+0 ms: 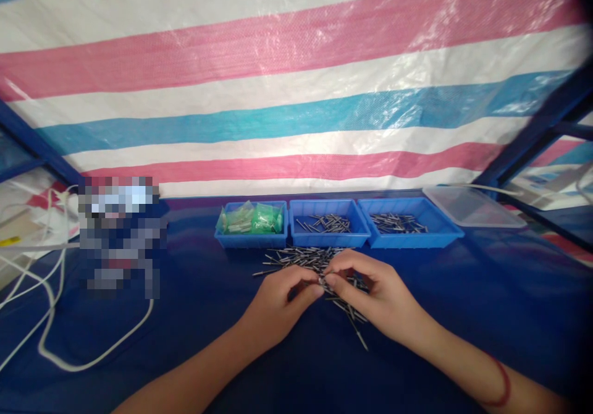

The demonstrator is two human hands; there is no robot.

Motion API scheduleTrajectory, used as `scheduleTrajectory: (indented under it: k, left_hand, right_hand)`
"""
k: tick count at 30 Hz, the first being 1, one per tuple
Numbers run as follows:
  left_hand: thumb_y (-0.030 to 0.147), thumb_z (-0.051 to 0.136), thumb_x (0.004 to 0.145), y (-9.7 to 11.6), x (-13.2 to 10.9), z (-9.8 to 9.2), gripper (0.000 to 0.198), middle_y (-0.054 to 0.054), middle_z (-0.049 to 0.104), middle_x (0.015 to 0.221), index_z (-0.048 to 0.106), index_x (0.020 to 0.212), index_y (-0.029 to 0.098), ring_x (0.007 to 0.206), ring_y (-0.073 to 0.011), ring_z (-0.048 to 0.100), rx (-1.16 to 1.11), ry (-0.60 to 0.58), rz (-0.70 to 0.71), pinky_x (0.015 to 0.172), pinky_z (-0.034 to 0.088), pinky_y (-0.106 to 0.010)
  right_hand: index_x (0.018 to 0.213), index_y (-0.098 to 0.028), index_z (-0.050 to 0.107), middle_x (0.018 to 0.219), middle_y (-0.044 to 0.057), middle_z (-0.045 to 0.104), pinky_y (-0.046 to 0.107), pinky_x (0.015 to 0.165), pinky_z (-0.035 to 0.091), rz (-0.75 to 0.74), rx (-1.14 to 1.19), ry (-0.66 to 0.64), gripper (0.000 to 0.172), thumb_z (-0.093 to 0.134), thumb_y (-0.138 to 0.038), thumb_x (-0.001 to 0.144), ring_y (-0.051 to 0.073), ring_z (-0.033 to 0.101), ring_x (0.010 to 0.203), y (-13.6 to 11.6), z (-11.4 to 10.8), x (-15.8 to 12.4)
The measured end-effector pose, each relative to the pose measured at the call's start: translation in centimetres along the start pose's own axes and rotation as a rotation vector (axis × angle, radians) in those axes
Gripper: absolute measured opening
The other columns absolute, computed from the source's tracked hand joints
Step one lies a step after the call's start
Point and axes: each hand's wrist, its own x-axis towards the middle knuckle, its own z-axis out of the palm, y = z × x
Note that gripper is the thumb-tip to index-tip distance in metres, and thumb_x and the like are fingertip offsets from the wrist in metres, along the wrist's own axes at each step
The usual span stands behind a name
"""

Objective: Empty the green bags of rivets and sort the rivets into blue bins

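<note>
A loose pile of thin metal rods [296, 258], some silvery and some dark, lies on the dark blue tabletop in front of the bins. Over its near side my left hand [278, 299] and my right hand [382, 287] meet, thumbs and forefingers closed in a pinch. A small silvery metal piece [322, 282] shows between the fingertips of both hands; its exact kind is too small to tell. My right hand covers part of the pile. Several rods stick out below and beside it, one pointing toward me.
Behind the pile stand three blue bins: the left bin [252, 241] holds green-tinted plastic packets [266, 219], while the middle bin [328, 240] and right bin [412, 241] hold similar rods. A translucent lid [477, 209] lies at right. White cables [92, 364] run along the left.
</note>
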Motion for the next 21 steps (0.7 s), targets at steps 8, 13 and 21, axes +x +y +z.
scheduleTrajectory:
  k: [8, 13, 21]
  left_hand:
    - [0.031, 0.058, 0.088, -0.17, -0.03, 0.06, 0.015, 0.0, 0.061, 0.074, 0.064, 0.086, 0.017, 0.063, -0.0119, 0.052, 0.054, 0.093, -0.01, 0.061, 0.038, -0.022]
    - [0.029, 0.057, 0.088, -0.18, -0.04, -0.06, 0.012, 0.0, 0.06, 0.076, 0.063, 0.085, 0.018, 0.065, -0.0119, 0.051, 0.063, 0.168, 0.025, 0.061, 0.038, -0.022]
    - [0.025, 0.057, 0.088, -0.32, -0.17, -0.02, 0.009, 0.0, 0.058, 0.077, 0.061, 0.087, 0.017, 0.068, -0.0119, 0.052, 0.087, 0.217, 0.12, 0.064, 0.04, -0.023]
  right_hand:
    - [0.085, -0.021, 0.063, 0.074, 0.002, 0.061, 0.026, 0.061, 0.047, -0.024, -0.035, 0.011, 0.007, 0.055, -0.022, 0.086, 0.014, 0.058, 0.067, 0.12, 0.02, -0.08]
    - [0.082, -0.021, 0.063, 0.077, 0.002, 0.065, 0.028, 0.066, 0.048, -0.028, -0.084, 0.021, 0.008, 0.056, -0.019, 0.085, 0.016, 0.061, 0.072, 0.34, 0.0, 0.02]
    - [0.081, -0.021, 0.064, 0.076, 0.001, 0.067, 0.03, 0.07, 0.046, -0.147, -0.183, 0.018, 0.009, 0.058, -0.015, 0.083, 0.016, 0.062, 0.074, 0.75, 0.59, -0.01]
